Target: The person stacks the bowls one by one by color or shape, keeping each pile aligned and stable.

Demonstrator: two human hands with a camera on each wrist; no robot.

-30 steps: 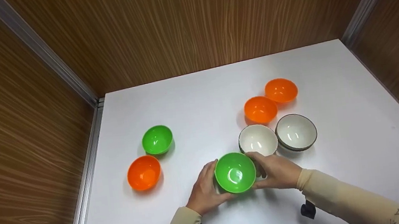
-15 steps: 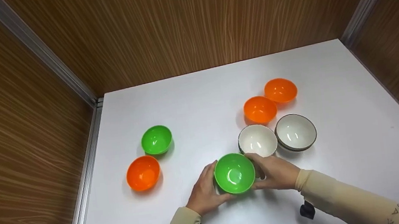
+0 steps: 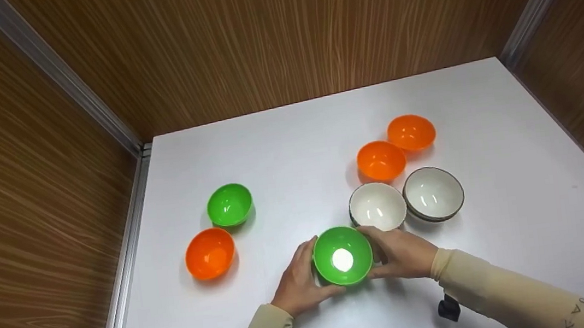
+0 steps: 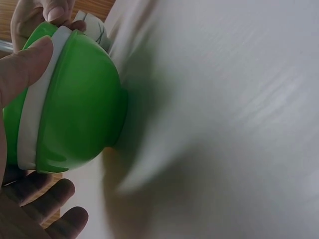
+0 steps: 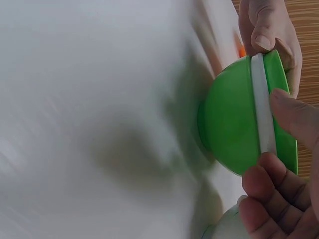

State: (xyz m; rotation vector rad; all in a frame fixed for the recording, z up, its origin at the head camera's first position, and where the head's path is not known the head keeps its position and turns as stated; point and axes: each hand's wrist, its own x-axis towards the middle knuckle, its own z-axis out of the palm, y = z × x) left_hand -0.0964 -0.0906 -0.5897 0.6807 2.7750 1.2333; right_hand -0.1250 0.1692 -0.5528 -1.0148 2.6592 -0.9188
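Note:
Between my two hands, near the front of the white table, is a nested stack of bowls: a green upper bowl point(image 3: 343, 257), a white bowl point(image 4: 34, 114) showing as a band, and a green lower bowl point(image 5: 230, 112). The lower one's foot is right at the tabletop. My left hand point(image 3: 300, 284) holds the stack from the left, thumb on the near side by the white band. From the right, my right hand point(image 3: 402, 252) grips it with thumb and curled fingertips at the rims.
Behind my right hand stand a white bowl point(image 3: 377, 206) and a dark-rimmed white stack point(image 3: 433, 193). Two orange bowls, one nearer point(image 3: 380, 160) and one farther point(image 3: 411, 133), sit beyond them. At left are a green bowl point(image 3: 229, 205) and an orange bowl point(image 3: 210, 253). Wood-grain panels point(image 3: 278, 39) enclose the table.
The upper green bowl has shifted very slightly towards me, with both hands on it throughout. The bright reflection inside it has grown. The other bowls have stayed in place.

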